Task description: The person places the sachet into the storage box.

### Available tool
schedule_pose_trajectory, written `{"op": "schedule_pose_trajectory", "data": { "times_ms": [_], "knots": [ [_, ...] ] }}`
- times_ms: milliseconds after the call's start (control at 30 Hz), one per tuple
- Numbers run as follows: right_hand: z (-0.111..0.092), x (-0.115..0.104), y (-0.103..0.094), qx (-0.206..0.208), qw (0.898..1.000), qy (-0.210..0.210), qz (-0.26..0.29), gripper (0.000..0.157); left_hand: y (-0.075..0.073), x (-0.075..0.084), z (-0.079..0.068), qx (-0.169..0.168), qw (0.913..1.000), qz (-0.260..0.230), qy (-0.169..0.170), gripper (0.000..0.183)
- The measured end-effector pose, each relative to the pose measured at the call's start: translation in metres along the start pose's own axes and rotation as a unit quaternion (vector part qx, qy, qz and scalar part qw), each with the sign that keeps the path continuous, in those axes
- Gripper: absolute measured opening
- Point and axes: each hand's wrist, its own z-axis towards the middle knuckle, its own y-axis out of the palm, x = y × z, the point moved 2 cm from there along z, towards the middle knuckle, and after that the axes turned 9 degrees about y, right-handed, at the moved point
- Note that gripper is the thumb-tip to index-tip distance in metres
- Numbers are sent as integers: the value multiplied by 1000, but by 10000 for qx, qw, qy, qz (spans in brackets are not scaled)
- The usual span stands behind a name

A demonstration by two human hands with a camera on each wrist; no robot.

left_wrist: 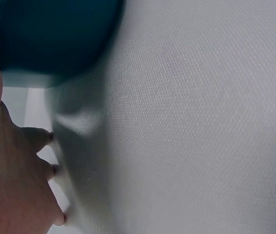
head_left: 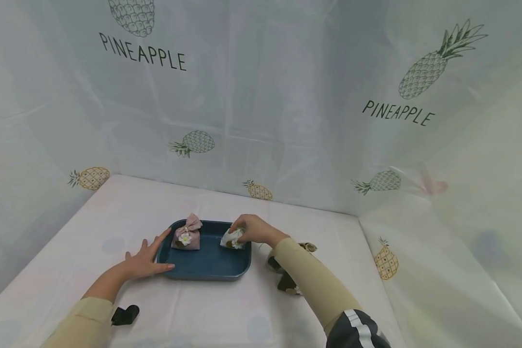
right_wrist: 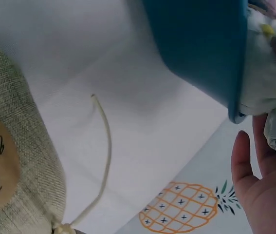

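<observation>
A blue tray (head_left: 209, 263) holds a small pink drawstring pouch (head_left: 191, 239) with a white flower, upright at its left. My left hand (head_left: 141, 262) rests at the tray's left side, fingers spread, the index finger and thumb along the rim. At the tray's right end my right hand (head_left: 257, 229) pinches a small white pouch (head_left: 228, 239) with a flower on it. Seen from the right wrist, this white pouch (right_wrist: 264, 73) lies just inside the tray wall (right_wrist: 206, 53), fingers around its gathered top.
Right of the tray lie other pouches, among them a dark green one (head_left: 287, 282), partly covered by my right sleeve. A burlap pouch (right_wrist: 35, 141) with a round label and loose cord (right_wrist: 107, 146) fills the right wrist view's left. A pineapple-printed sheet (head_left: 278, 96) hangs behind.
</observation>
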Motion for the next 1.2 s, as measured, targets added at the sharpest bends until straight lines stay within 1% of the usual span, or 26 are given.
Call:
{"op": "schedule_pose_trajectory", "data": {
  "times_ms": [100,167,333,433,633,767,833,933,1100,1200],
  "knots": [
    [2,2,3,8,9999,82,-74,27,1,0,0,-3,10000,32,-23,107],
    [4,3,5,11,9998,59,-170,27,1,-1,0,10,10000,52,-23,107],
    [8,1,6,0,9987,-209,-465,27,1,0,1,52,10000,77,-25,108],
    [10,0,8,-41,9968,-291,-749,27,1,0,1,46,10000,41,-15,107],
    [12,-2,9,-38,9917,-221,-1263,29,3,-2,2,15,10000,28,-34,107],
    [12,-4,8,-40,9894,-182,-1440,30,3,-3,2,17,10000,87,-35,108],
    [11,-6,6,-44,9895,-236,-1422,30,3,-2,2,10,9999,104,-43,108],
    [7,-5,4,-46,9917,-317,-1243,29,3,-2,2,-8,9999,100,-52,108],
    [-2,-1,-3,17,9967,-271,-770,29,2,0,1,-10,10000,54,-43,108],
    [-9,2,-9,40,9974,-295,-659,30,2,0,1,-1,10000,45,-31,108]
  ]
}}
